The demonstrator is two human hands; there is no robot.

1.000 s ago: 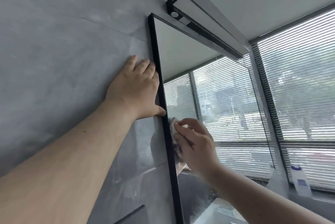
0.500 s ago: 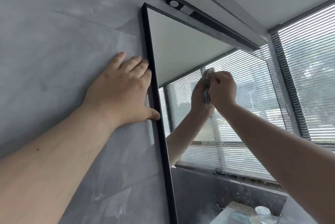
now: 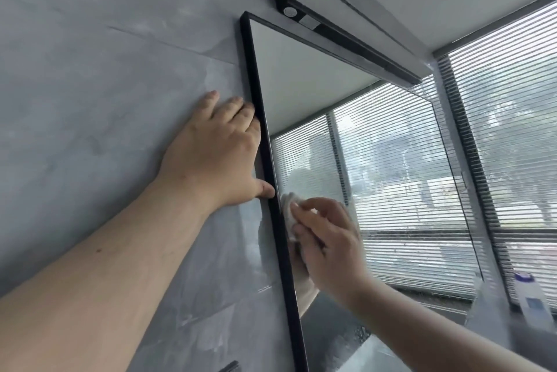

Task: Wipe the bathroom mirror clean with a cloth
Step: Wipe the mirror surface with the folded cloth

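**Cloth on the mirror's left edge, right hand gripping it**

A white cloth [image 3: 287,210], wadded up, sits on the glass of the wall mirror [image 3: 301,85]. It is at mid-height, just beside the black frame [image 3: 252,70] on the left side. The right hand [image 3: 328,239] grips the cloth with bent fingers and holds it against the glass. Only the top of the wad shows past the fingertips. A faint reflection of that hand shows in the glass below the cloth, and a hazy patch lies just above it.

The left hand [image 3: 217,154] lies flat on the grey tiled wall [image 3: 105,85], fingers straight and close together. Its fingertips reach the frame's outer edge and its thumb tip touches the frame just left of the cloth. It holds nothing.

A black light bar [image 3: 355,40] is mounted on the wall above the mirror's top edge. The right part of the glass reflects slatted blinds. The real blinds [image 3: 512,130] cover the window to the right. A white bottle [image 3: 535,302] with a blue cap and blue label stands at the window's foot, lower right, well apart from both hands.
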